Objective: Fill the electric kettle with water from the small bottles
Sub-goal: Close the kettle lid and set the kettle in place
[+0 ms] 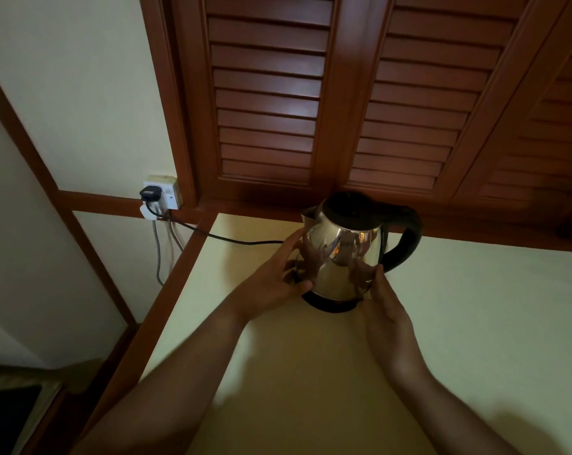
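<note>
Kettle [343, 257] sat on its base [330, 305] at back of counter [475, 307], lid shut. My left hand [274, 284] & right hand [389, 310] pressed its steel sides w/ straight fingers, gripping nothing. Risks: slick body slipping if lifted; plugged-in cord [232, 239] snagging.

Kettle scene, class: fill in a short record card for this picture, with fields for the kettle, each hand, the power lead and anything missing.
kettle: steel, black lid down, stands on its black base on the cream counter
handle: points right
left hand: rests against the kettle's left side
right hand: rests against its lower right side
cord: runs from the base to a plug in the wall socket
bottles: none in view
</note>
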Motion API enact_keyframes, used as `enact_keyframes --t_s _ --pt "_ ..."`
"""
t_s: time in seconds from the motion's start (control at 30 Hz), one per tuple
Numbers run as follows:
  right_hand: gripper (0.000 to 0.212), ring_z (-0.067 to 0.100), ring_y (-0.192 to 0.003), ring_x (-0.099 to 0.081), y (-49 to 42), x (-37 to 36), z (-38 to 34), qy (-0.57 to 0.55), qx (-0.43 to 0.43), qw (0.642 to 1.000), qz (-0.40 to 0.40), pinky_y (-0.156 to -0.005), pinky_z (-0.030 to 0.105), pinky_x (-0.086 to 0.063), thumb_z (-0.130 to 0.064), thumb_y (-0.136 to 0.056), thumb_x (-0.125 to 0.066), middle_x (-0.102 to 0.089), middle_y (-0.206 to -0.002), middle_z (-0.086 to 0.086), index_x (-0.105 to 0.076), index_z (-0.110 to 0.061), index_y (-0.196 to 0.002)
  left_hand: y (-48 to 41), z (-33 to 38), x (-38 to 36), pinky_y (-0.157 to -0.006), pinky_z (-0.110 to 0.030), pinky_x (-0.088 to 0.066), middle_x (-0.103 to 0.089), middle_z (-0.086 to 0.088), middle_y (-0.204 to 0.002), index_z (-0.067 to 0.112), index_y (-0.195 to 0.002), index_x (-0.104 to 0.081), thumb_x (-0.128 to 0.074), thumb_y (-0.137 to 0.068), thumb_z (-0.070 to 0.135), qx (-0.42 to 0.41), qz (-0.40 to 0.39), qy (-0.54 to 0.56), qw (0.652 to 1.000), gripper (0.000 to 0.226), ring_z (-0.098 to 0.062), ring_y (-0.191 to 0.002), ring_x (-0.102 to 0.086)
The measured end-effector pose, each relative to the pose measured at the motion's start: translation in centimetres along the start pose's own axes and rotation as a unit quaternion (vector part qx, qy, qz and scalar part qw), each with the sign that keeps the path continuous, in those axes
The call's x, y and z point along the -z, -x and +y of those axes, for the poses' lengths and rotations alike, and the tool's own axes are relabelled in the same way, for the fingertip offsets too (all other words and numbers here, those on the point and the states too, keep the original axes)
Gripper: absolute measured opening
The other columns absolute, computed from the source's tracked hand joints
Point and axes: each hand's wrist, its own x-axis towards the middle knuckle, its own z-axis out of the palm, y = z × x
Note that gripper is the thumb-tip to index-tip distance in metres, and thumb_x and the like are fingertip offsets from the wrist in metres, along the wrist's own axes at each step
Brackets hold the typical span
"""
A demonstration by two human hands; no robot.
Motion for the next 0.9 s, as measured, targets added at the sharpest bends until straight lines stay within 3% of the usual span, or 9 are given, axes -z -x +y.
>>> enact_keyframes --t_s 0.07,0.13,0.2,0.3,0.4,0.5,0.57,0.73,0.9 --pt "0.048 0.003 -0.120 -0.059 0.2 -0.3 -1.1 0.005 0.004 1.000 -0.002 -0.107 0.034 -0.046 -0.046 -0.102 -0.050 -0.063 -0.132 -0.015 -0.047 -0.031 -0.148 -0.3 0.2 0.4 -0.107 -0.035 -0.053 -0.041 0.014 -0.160 0.049 -0.161 -0.015 -0.073 -0.094 0.002 0.006 -0.020 0.002 1.000 0.100 -0.010 -0.134 -0.055" --pt "0.093 0.013 -0.138 -0.049 0.3 0.0 -1.2 -0.131 -0.003 0.991 -0.030 -0.118 0.040 -0.035 -0.067 -0.083 -0.066 -0.054 -0.149 0.001 -0.037 -0.015 -0.154 -0.6 0.7 0.6 -0.101 -0.029 -0.054 -0.053 0.012 -0.150 0.050 -0.160 -0.017 -0.078 -0.090 0.003 0.022 -0.035 0.007 0.999 0.104 -0.005 -0.129 -0.058" --pt "0.108 0.014 -0.145 -0.040 0.1 0.2 -0.8 -0.239 -0.008 0.969 -0.054 -0.119 0.033 -0.032 -0.063 -0.077 -0.077 -0.047 -0.155 0.005 -0.030 -0.006 -0.155 -0.9 1.1 0.7 -0.102 -0.032 -0.055 -0.057 0.013 -0.146 0.054 -0.157 -0.019 -0.085 -0.084 0.007 0.032 -0.039 0.009 0.999 0.110 -0.008 -0.130 -0.059" --pt "0.046 0.007 -0.132 -0.053 0.2 1.1 -0.8 -0.223 -0.020 0.974 -0.022 -0.098 0.012 -0.047 -0.026 -0.103 -0.055 -0.063 -0.136 -0.011 -0.046 -0.012 -0.146 -1.5 1.7 0.4 -0.098 -0.030 -0.057 -0.058 0.022 -0.141 0.050 -0.155 -0.024 -0.092 -0.076 0.009 0.041 -0.037 0.010 0.998 0.112 -0.010 -0.131 -0.059" --pt "0.021 -0.008 -0.105 -0.063 -0.8 2.4 -1.2 -0.024 -0.028 0.996 0.077 -0.077 0.000 -0.043 -0.021 -0.103 -0.054 -0.071 -0.111 -0.022 -0.070 -0.027 -0.116 -1.9 2.3 -0.4 -0.090 -0.021 -0.056 -0.059 0.020 -0.135 0.045 -0.149 -0.030 -0.093 -0.073 0.002 0.042 -0.015 0.013 0.999 0.108 -0.004 -0.127 -0.061" --pt "0.017 -0.004 -0.098 -0.063 -1.8 3.2 -1.0 -0.024 -0.095 0.991 0.091 -0.080 0.013 -0.047 -0.025 -0.096 -0.064 -0.071 -0.106 -0.017 -0.071 -0.031 -0.111 -2.0 1.9 -1.4 -0.096 -0.023 -0.055 -0.063 0.007 -0.137 0.029 -0.148 -0.031 -0.087 -0.070 -0.016 0.028 -0.005 0.038 0.999 0.107 -0.007 -0.129 -0.061" --pt "0.013 0.007 -0.100 -0.066 -1.7 2.9 -0.8 -0.057 -0.127 0.988 0.065 -0.086 0.027 -0.050 -0.029 -0.094 -0.066 -0.074 -0.105 -0.010 -0.074 -0.029 -0.105 -2.0 2.0 -1.9 -0.091 -0.022 -0.057 -0.063 0.010 -0.133 0.021 -0.150 -0.028 -0.092 -0.066 -0.012 0.050 0.028 0.043 0.997 0.110 -0.003 -0.121 -0.065" --pt "0.032 0.014 -0.109 -0.069 -1.8 2.3 -0.8 -0.171 -0.139 0.974 0.059 -0.094 0.035 -0.053 -0.024 -0.096 -0.067 -0.073 -0.116 -0.001 -0.052 -0.022 -0.124 -2.0 1.9 -1.9 -0.075 -0.015 -0.057 -0.055 0.017 -0.121 0.028 -0.138 -0.030 -0.100 -0.060 0.004 0.080 0.080 -0.006 0.994 0.107 -0.002 -0.106 -0.063" --pt "0.039 0.012 -0.111 -0.070 -3.1 2.4 0.0 -0.234 -0.121 0.965 0.008 -0.094 0.031 -0.054 -0.004 -0.099 -0.059 -0.074 -0.118 -0.006 -0.050 -0.027 -0.129 -2.5 2.2 -0.8 -0.082 -0.013 -0.057 -0.061 0.014 -0.125 0.028 -0.149 -0.031 -0.103 -0.056 0.015 0.099 0.057 -0.046 0.992 0.118 0.001 -0.109 -0.063"
